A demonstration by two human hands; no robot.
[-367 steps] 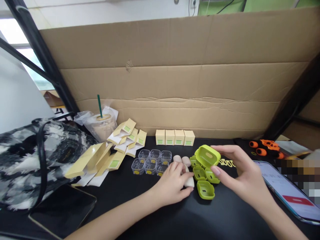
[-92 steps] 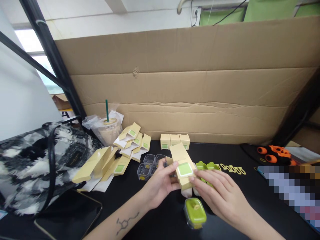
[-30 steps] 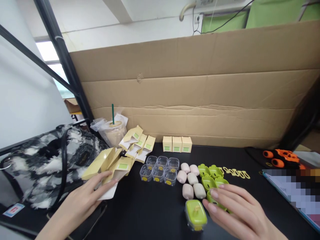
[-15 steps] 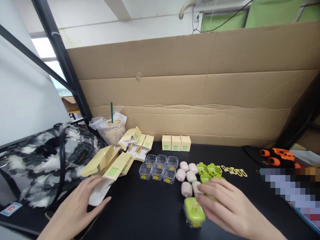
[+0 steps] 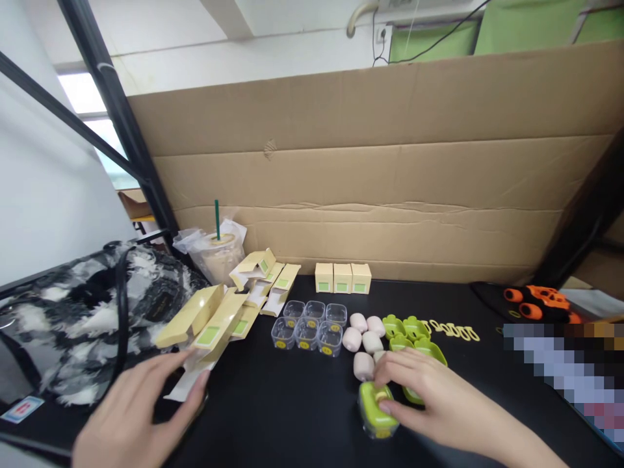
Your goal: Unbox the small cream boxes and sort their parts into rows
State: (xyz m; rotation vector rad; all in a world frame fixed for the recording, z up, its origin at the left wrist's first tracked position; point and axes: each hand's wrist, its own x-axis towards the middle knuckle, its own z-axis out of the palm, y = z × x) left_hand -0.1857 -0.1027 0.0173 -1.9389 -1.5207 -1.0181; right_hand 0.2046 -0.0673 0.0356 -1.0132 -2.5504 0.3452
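Head view: pinch on the lid's loop, level hold called for

Nearest me, the left hand (image 5: 134, 403) spreads thumb and fingers at the near end of a cream carton (image 5: 210, 335), grasping nothing I can make out; whether a fingertip touches it, I cannot tell. The right hand (image 5: 422, 389) pinches the yellow loop (image 5: 381, 395) on top of the green-lidded box (image 5: 374, 413), which sits upright on the table (image 5: 273, 403) at the near edge of the group; I cannot judge the grip's firmness.

To handle it well, I would draw straight up and level, since a sideways tug might loosen the lid, and lift my knuckles clear of the pale rounded pieces (image 5: 363, 366) and green shells (image 5: 429, 352) crowding just beyond.

Farther back and to the left stand six clear cups (image 5: 306, 335); yellow links (image 5: 453, 330) lie beyond the shells. Farthest, three small cartons (image 5: 342, 278) line up before a cardboard panel (image 5: 365, 162).
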